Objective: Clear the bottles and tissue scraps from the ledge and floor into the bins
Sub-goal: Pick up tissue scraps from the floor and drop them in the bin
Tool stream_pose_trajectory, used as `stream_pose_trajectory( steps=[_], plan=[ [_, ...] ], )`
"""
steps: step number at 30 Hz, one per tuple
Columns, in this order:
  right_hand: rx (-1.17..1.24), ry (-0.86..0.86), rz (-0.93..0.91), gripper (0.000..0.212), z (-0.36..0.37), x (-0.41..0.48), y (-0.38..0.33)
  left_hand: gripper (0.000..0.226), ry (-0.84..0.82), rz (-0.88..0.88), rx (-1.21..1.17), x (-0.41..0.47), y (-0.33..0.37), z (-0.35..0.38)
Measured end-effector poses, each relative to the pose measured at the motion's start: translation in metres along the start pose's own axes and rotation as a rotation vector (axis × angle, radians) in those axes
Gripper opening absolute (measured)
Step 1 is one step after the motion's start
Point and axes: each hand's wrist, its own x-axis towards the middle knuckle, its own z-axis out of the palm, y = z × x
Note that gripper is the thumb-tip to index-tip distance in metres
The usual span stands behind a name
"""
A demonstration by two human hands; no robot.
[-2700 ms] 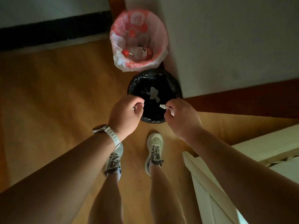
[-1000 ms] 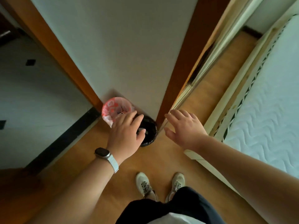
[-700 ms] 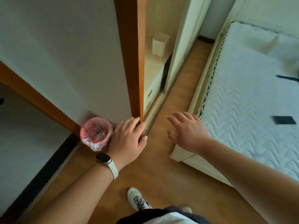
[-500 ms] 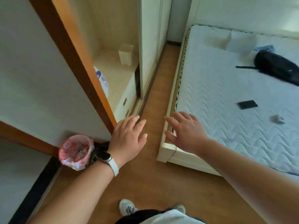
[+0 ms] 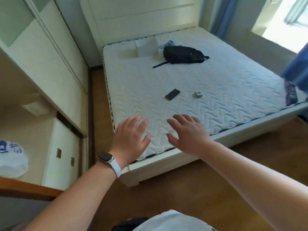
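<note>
While hands (image 5: 131, 139) (image 5: 188, 135) hover spread, mattress (image 5: 216, 84) beyond

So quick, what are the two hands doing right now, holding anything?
Left hand: open, fingers spread, holding nothing.
Right hand: open, fingers spread, holding nothing.

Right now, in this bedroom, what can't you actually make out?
Head view only:
Bins and bottles: outside the frame.
White bag: cut off by the left edge; its blue print is blurred.
Small white object on the mattress: too small to identify.
Blue cloth: mostly hidden behind the black backpack.
Window: washed out by glare, cut off by the right edge.
</note>
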Motion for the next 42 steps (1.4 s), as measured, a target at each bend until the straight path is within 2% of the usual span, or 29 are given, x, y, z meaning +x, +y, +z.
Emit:
stream_pose_trajectory(
  steps=[10, 16, 20, 32, 42],
  plan=[
    [0.021, 0.043, 0.448, 0.054, -0.006, -0.086, 0.117, 0.047, 0.007, 0.430, -0.118, 0.113, 0.114, 0.046],
    [-0.012, 0.061, 0.714, 0.054, -0.006, -0.124, 0.167, 0.050, -0.110, 0.624, -0.194, 0.167, 0.182, 0.083],
    [-0.018, 0.106, 0.879, 0.052, -0.006, -0.131, 0.194, 0.049, -0.122, 0.751, -0.267, 0.210, 0.213, 0.107],
    [-0.131, 0.116, 1.215, 0.049, -0.021, -0.102, 0.255, 0.045, -0.134, 1.034, -0.391, 0.347, 0.273, 0.151],
    [-0.150, 0.110, 1.434, 0.051, -0.025, -0.139, 0.295, 0.046, -0.185, 1.220, -0.464, 0.375, 0.356, 0.174]
  ],
)
